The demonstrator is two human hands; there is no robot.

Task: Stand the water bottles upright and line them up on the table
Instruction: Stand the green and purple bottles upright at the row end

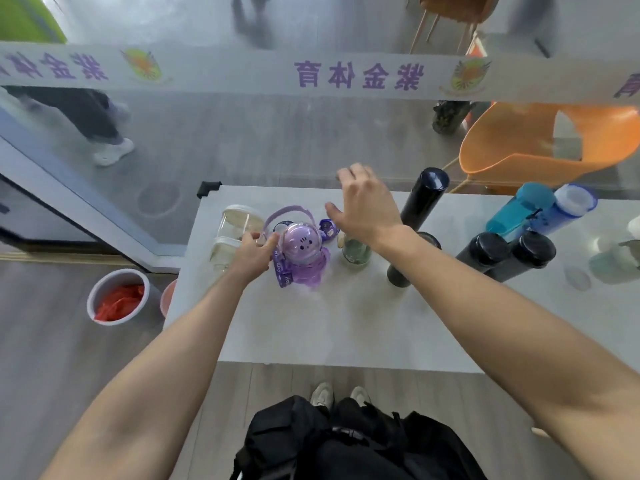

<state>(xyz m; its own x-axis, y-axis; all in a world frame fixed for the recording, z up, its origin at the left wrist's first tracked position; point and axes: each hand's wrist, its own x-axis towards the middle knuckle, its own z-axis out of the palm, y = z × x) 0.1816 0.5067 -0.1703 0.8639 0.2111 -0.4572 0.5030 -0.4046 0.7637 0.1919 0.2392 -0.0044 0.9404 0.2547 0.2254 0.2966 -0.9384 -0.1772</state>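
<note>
A grey table (346, 323) runs across the middle of the view, its far edge against a glass wall (242, 140) with a band of purple lettering. Beyond the glass at right sits an orange chair (540, 147). On the floor left of the table stands a white bucket (117, 296) holding something red. On the table's right part stand a tall black bottle (420, 206), two dark flasks (505, 256) side by side, and behind them a teal bottle (516, 211) touching a blue bottle (564, 209). Another black bottle (401, 271) stands mostly hidden by the right forearm. Near the left end a purple bottle (301, 258) with a domed lid and loop handle stands upright, a clear jar (235, 230) just to its left and a small glass bottle (356, 252) to its right. The left hand (254, 256) rests against the purple bottle's left side, fingers loosely curled between it and the jar; whether it grips either I cannot tell. The right hand (367, 202) hovers spread wide above the glass bottle, holding nothing.
</note>
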